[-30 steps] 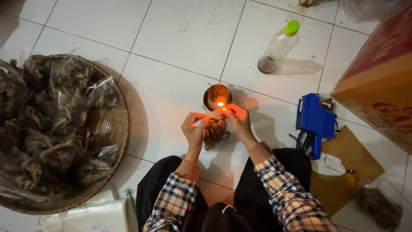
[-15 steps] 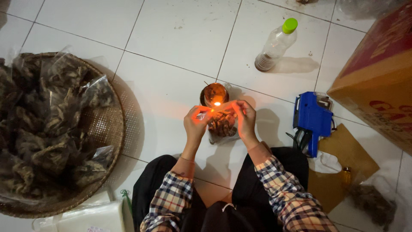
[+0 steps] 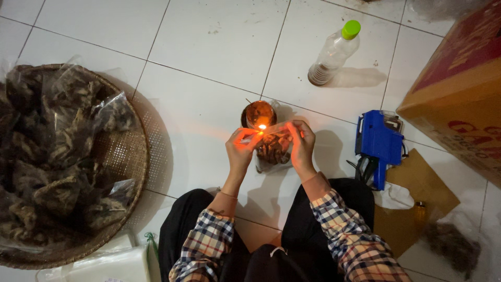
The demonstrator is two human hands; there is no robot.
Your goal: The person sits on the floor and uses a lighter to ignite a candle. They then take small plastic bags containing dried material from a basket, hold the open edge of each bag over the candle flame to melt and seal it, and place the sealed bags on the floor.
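Bag edge nearer flame (image 3: 262, 126): two hands (image 3: 271, 147), one bag (image 3: 272, 149).

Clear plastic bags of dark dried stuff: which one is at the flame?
The small clear bag held between both hands, its top edge over the flame; the rest lie in the woven tray.

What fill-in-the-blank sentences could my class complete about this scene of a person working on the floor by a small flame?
1. Both hands, left hand and right hand, hold a small clear bag over a ____.
2. The plastic bottle on the tiles has a ____ cap.
3. The filled bags on the person's left lie in a round woven ____.
4. The handheld tool beside the cardboard box is ____ in colour.

Missing words: flame; green; tray; blue
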